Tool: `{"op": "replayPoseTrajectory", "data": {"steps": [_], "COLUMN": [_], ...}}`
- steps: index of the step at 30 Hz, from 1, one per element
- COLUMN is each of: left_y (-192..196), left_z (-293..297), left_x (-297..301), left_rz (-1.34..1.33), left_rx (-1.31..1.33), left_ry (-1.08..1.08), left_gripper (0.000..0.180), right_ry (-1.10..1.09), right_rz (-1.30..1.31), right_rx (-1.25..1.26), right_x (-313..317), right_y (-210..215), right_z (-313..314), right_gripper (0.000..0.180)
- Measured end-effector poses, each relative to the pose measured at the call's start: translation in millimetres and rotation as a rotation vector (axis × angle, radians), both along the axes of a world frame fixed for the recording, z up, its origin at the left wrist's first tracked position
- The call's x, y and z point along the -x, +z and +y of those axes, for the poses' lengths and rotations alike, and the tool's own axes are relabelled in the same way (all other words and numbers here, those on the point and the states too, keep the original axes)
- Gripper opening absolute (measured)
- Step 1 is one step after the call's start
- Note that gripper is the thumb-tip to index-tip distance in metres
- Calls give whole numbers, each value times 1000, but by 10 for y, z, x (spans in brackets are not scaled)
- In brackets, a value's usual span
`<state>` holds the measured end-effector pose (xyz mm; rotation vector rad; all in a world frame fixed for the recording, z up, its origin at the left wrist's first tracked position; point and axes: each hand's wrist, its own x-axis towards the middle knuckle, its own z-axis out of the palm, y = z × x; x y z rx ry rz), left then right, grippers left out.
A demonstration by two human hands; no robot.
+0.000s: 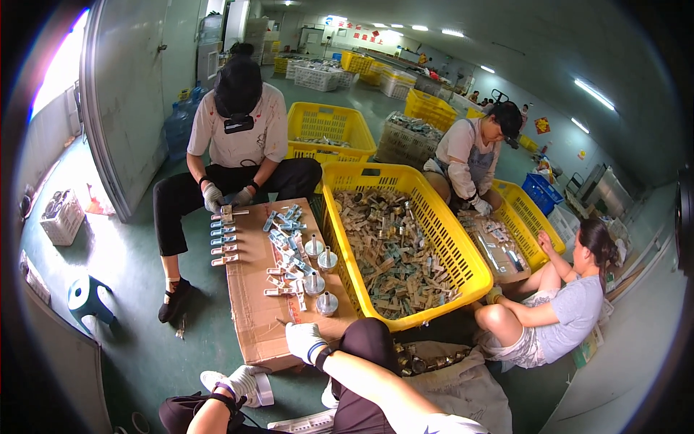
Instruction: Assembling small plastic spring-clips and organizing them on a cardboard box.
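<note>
My right hand [305,341], in a white glove, is closed at the near edge of a cardboard sheet [253,318]. A thin dark tip shows ahead of its fingers; I cannot make out what it belongs to. My left hand [242,381], also gloved, is low beside the sheet's near left corner, over a white shoe; its fingers are not clear. On the cardboard lies a loose pile of pale blue and pinkish clip-like parts [289,253]. Several round metal pieces with upright stems [327,304] stand beside the pile. More clip-like parts [223,240] line the left edge.
A large yellow crate [452,293] full of similar parts stands right of the cardboard. A co-worker [238,130] sits opposite, gloved hands at the far edge. Two more people [557,311] sit at the right. A blue stool [90,300] and a sack [463,390] are on the floor.
</note>
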<state>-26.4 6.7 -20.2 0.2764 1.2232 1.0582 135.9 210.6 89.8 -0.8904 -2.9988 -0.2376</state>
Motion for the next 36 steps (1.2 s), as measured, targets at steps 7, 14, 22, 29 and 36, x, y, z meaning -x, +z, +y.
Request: {"op": "replayPoseTrajectory", "data": {"steps": [7, 14, 22, 29, 36], "left_y": [438, 416, 154, 650, 500], "left_z": [41, 51, 45, 109, 71], "left_x": [-155, -159, -71, -263, -238], "left_rz": [568, 712, 480, 367, 224], "left_rx": [-158, -204, -165, -80, -27], "left_ry": [-328, -419, -290, -117, -22], "left_gripper": [54, 57, 59, 32, 24], "right_ry": [-16, -31, 5, 13, 24], "right_rz": [4, -4, 20, -7, 24], "right_rx": [42, 36, -41, -69, -72], "right_x": [-33, -64, -38, -45, -51], "right_y": [-8, -16, -79, -95, -76], "right_z": [40, 40, 68, 61, 24], "right_gripper": [10, 9, 10, 11, 9]}}
